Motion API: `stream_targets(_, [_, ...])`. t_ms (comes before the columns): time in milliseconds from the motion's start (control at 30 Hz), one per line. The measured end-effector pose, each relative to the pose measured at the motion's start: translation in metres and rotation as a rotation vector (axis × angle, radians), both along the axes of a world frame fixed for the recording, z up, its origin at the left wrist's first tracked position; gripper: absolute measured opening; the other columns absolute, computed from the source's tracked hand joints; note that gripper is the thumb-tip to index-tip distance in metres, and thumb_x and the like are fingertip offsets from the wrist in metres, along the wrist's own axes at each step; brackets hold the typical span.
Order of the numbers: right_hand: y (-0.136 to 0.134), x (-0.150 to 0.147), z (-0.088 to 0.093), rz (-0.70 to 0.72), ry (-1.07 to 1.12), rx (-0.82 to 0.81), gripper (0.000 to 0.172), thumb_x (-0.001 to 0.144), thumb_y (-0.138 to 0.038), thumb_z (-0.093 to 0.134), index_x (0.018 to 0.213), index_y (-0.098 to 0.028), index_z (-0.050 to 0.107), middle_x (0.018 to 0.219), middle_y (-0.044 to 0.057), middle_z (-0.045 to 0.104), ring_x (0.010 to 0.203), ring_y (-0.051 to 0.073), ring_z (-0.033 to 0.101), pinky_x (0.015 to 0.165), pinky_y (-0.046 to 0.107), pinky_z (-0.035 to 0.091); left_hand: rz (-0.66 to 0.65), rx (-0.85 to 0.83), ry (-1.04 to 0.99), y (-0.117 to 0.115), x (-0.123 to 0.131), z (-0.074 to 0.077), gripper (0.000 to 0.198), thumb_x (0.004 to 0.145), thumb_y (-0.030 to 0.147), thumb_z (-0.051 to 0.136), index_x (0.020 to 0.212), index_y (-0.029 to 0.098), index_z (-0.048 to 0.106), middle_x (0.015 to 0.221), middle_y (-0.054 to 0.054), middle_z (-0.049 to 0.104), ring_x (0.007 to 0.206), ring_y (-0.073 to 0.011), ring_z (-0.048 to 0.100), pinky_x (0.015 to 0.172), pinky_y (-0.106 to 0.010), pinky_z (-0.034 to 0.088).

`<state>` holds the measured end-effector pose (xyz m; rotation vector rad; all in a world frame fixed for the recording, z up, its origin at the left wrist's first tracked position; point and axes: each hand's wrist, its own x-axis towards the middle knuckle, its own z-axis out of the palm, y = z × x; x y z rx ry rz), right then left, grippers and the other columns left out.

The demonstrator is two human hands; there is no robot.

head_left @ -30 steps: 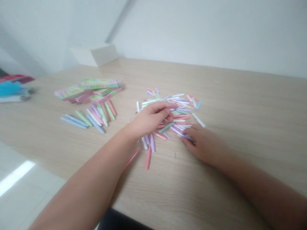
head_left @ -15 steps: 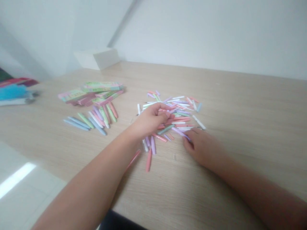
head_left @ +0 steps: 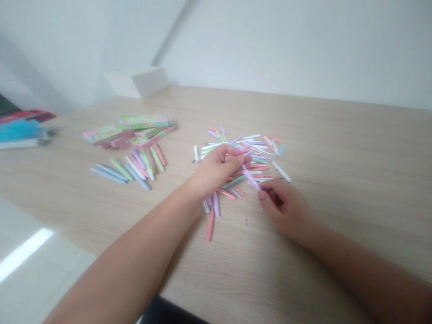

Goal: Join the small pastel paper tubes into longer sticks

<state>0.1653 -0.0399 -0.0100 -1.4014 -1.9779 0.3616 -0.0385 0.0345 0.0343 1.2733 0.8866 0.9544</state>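
Note:
My right hand (head_left: pixel 286 204) pinches the near end of a slim purple pen piece (head_left: pixel 251 177) between thumb and fingers. The far end of that piece reaches the fingertips of my left hand (head_left: pixel 221 166). My left fingers are curled together over the pile; whatever they grip is hidden. Beneath and around both hands spreads a loose heap of pastel pen parts (head_left: pixel 259 145) in white, pink, purple and green. A pink pen piece (head_left: pixel 210 226) and a purple one (head_left: pixel 216 205) lie on the near side, below my left wrist.
Left of the heap, several pastel pens (head_left: pixel 135 167) lie in a group. Behind them, printed pen boxes (head_left: pixel 145 121) are stacked. A white box (head_left: pixel 150 82) stands by the wall. Blue and red items (head_left: pixel 20 129) sit at the far left. A small clear piece (head_left: pixel 246 220) rests on the wooden table (head_left: pixel 354 148).
My right hand has raised and turned the purple pen piece so its far end meets my left fingertips. My left hand has shifted only slightly to the right.

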Motion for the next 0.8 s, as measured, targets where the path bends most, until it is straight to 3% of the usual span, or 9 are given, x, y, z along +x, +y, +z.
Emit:
stream_targets(133, [0.001, 0.002, -0.001, 0.009, 0.000, -0.018, 0.014, 0.097, -0.031, 0.055, 0.098, -0.024, 0.066, 0.076, 0.001, 0.063, 0.066, 0.017, 0.056, 0.061, 0.033, 0.042, 0.031, -0.011, -0.064, 0.004, -0.001, -0.007, 0.028, 0.089, 0.038, 0.073, 0.104, 0.020, 0.057, 0.116, -0.008, 0.075, 0.093, -0.0166, 0.074, 0.070, -0.024, 0.058])
stream_targets(300, [0.002, 0.002, -0.003, -0.007, 0.013, -0.036, 0.014, 0.098, -0.032, 0.055, 0.098, -0.023, 0.066, 0.075, 0.001, 0.063, 0.064, 0.017, 0.056, 0.060, 0.033, 0.042, 0.059, 0.023, -0.116, 0.006, 0.001, -0.011, 0.027, 0.088, 0.035, 0.074, 0.102, 0.019, 0.058, 0.106, -0.007, 0.076, 0.096, -0.0170, 0.074, 0.078, -0.028, 0.059])
stream_targets(433, [0.004, 0.002, -0.004, 0.008, 0.017, -0.001, 0.015, 0.100, -0.032, 0.053, 0.102, -0.023, 0.066, 0.085, 0.003, 0.067, 0.073, 0.019, 0.059, 0.066, 0.035, 0.045, -0.002, 0.151, 0.065, 0.001, 0.004, -0.011, 0.028, 0.087, 0.039, 0.074, 0.101, 0.018, 0.063, 0.092, -0.004, 0.074, 0.079, -0.0145, 0.070, 0.066, -0.025, 0.058])
stream_targets(567, [0.006, 0.003, -0.006, 0.021, 0.043, 0.036, 0.015, 0.100, -0.033, 0.054, 0.105, -0.024, 0.065, 0.093, 0.004, 0.069, 0.078, 0.020, 0.061, 0.072, 0.036, 0.047, -0.102, 0.292, 0.239, -0.003, 0.001, -0.012, 0.038, 0.094, 0.054, 0.060, 0.103, 0.019, 0.071, 0.107, -0.007, 0.072, 0.076, -0.0158, 0.069, 0.049, -0.022, 0.052])
stream_targets(700, [0.007, 0.003, -0.010, 0.026, 0.094, 0.005, 0.017, 0.101, -0.036, 0.054, 0.111, -0.026, 0.063, 0.095, 0.004, 0.068, 0.076, 0.020, 0.063, 0.069, 0.036, 0.050, -0.205, 0.279, 0.241, -0.006, -0.001, -0.013, 0.042, 0.092, 0.056, 0.062, 0.122, 0.027, 0.070, 0.109, -0.006, 0.073, 0.067, -0.0148, 0.068, 0.044, -0.022, 0.051])
stream_targets(800, [0.006, 0.003, -0.011, 0.035, 0.121, -0.005, 0.019, 0.100, -0.038, 0.057, 0.114, -0.026, 0.063, 0.092, 0.004, 0.067, 0.073, 0.019, 0.063, 0.066, 0.035, 0.051, -0.194, 0.248, 0.226, -0.006, 0.000, -0.014, 0.042, 0.089, 0.053, 0.068, 0.122, 0.027, 0.070, 0.101, -0.006, 0.075, 0.062, -0.0144, 0.068, 0.043, -0.023, 0.051])
